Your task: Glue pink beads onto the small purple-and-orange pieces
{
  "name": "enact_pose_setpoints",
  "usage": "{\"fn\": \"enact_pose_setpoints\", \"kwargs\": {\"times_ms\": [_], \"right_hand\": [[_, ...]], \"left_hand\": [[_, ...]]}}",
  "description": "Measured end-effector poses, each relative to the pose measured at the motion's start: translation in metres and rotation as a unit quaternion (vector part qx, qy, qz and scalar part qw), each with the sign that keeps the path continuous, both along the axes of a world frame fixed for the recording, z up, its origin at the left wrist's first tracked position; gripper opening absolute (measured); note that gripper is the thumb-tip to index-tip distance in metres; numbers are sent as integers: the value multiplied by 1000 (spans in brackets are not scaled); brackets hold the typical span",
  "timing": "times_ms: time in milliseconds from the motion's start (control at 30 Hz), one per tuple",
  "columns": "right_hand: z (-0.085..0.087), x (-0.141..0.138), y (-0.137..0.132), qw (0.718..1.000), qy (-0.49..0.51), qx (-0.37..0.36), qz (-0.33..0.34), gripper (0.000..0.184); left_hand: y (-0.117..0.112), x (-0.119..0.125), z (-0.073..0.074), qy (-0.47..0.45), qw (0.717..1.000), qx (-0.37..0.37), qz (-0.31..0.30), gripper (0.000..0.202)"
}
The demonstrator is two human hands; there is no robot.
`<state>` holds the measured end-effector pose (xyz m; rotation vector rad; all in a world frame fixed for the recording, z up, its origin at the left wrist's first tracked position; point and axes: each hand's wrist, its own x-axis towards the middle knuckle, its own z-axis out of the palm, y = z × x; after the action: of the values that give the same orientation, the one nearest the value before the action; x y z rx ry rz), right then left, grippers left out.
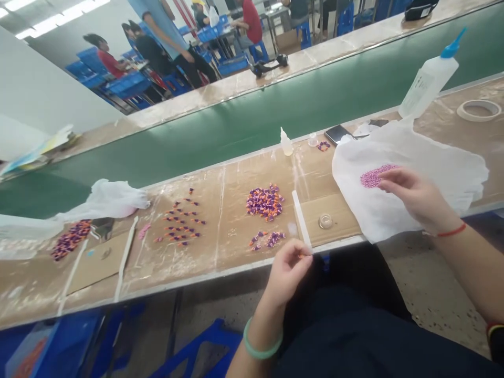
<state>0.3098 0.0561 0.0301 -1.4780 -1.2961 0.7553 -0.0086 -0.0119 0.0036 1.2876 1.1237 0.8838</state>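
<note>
A worn workbench (236, 252) carries heaps of purple-and-orange pieces (265, 201), white sheet (413, 157) with pink beads (374, 176), glue bottles (429, 79), tape roll (479, 109).

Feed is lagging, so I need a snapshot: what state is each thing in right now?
Left hand: fingers pinched on a small orange piece.
Right hand: fingertips at the pink bead pile.
White plastic bag: spread flat.
Large squeeze bottle with blue nozzle: upright, tilted.
Small clear dropper bottle: upright.
Tape roll: lying flat.

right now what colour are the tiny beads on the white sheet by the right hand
Pinkish purple beads, seen in the head view.
</note>
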Motion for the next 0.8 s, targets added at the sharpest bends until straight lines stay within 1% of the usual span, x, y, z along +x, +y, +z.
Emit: {"fn": "enact_pose_setpoints", "kwargs": {"times_ms": [100, 167, 200, 267, 333, 400, 533, 633, 700, 800], "right_hand": [[4, -11, -9, 998, 19, -53, 22, 16], [4, -19, -15, 995, 52, -70, 49, 19], [3, -24, -18, 991, 82, -78, 67, 22], [2, -37, -24, 974, 169, -102, 107, 27], [2, -55, -31, 942, 273, -131, 142, 29], [4, -74, -37, 911, 358, -132, 155, 28], [8, -105, -46, 874, 435, -134, 169, 23], [9, -115, -52, 862, 453, -131, 185, 19], [8, -117, -53, 865, 452, -118, 182, 15], [5, -119, -55, 877, 446, -86, 157, 9]], "left_hand": [[-11, 18, -2, -33, 996, -45, -72, 22], [-14, 25, -3, -62, 991, -71, -92, 23], [-13, 27, -2, -74, 990, -81, -91, 25], [-9, 29, 0, -87, 990, -84, -70, 29], [-2, 33, 4, -89, 993, -71, -37, 32], [5, 39, 11, -93, 994, -49, -9, 32], [14, 56, 22, -122, 992, -9, 23, 28], [16, 66, 24, -165, 985, -5, 57, 26], [15, 70, 23, -189, 979, -7, 71, 26], [15, 72, 20, -197, 977, -6, 77, 26]]}}
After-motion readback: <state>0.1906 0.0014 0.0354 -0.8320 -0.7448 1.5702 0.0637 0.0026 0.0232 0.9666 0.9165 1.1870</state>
